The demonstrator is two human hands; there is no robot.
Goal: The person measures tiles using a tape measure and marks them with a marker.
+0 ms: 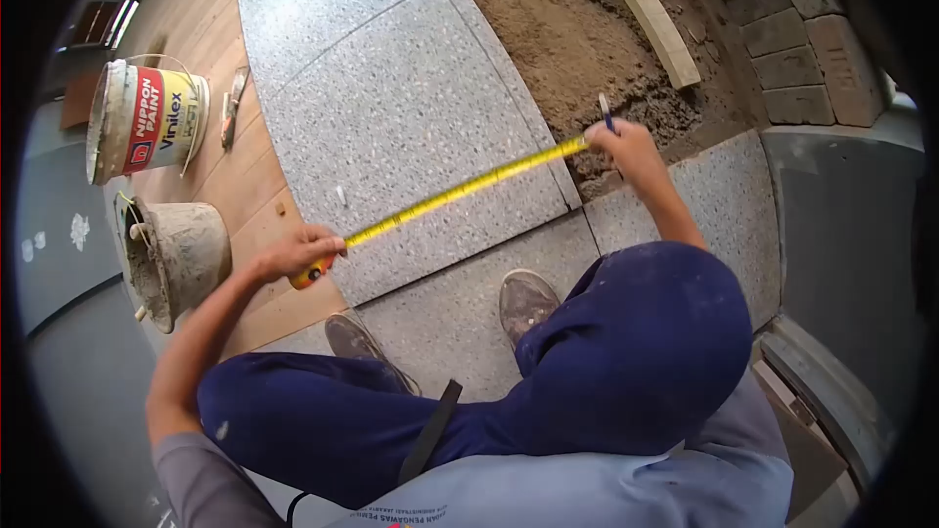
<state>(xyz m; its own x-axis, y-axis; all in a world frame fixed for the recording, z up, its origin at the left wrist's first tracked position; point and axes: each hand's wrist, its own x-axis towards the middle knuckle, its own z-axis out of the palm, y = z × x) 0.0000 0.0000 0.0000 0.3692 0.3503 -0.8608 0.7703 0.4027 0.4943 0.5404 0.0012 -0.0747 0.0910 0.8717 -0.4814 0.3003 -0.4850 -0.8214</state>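
My left hand (298,252) is closed round the orange case of a tape measure (309,277) at the left edge of the speckled grey floor tiles (411,117). The yellow blade (460,196) stretches up and to the right across the tile. At its far end, by the tile's right edge, my right hand (626,149) pinches the tip of the blade. A dark blue pen or marker (607,117) also sticks up from the fingers of that hand. A small white bit (340,196) lies on the tile near the left hand.
A paint bucket (161,122) and a mortar-crusted pail (186,254) stand at left, with a narrow tool (233,108) on wood-look flooring (264,156). Brown soil (538,24) borders the tiles at right, crossed by a timber strip (650,15). Stacked blocks (792,49) lie beyond.
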